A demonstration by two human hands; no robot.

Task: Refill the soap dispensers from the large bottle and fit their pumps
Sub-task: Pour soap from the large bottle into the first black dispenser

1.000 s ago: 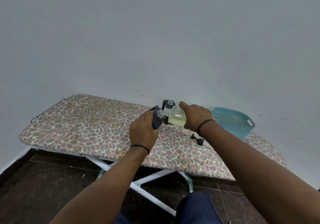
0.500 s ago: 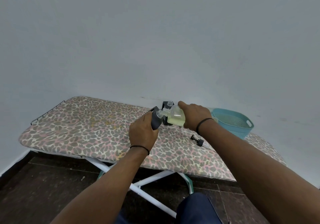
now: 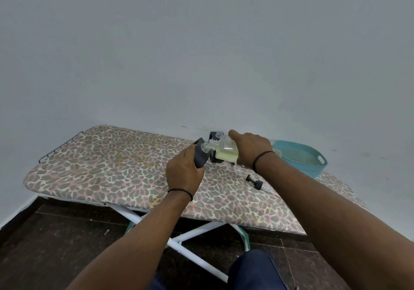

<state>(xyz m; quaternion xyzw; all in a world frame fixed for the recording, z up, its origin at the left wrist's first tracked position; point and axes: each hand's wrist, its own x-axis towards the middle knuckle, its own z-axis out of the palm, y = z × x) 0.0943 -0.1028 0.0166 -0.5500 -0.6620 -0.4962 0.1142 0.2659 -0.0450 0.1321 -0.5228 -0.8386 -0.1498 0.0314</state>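
Observation:
My left hand (image 3: 183,173) grips a dark grey soap dispenser (image 3: 200,157), tilted toward the right above the ironing board (image 3: 107,168). My right hand (image 3: 252,149) holds the large clear bottle (image 3: 225,151) of pale yellow soap on its side, its threaded neck touching the dispenser's mouth. Behind them stands a second dark dispenser (image 3: 215,136) with an open clear neck, partly hidden by the bottle. A black pump (image 3: 255,182) with its clear tube lies on the board under my right forearm.
A teal perforated basket (image 3: 300,157) sits at the board's far right against the grey wall. The leopard-print board stands on white crossed legs over a dark tiled floor. A wire rack edges its left end.
Both hands hold the same pose with bottle neck at the dispenser mouth; only the camera shifted slightly.

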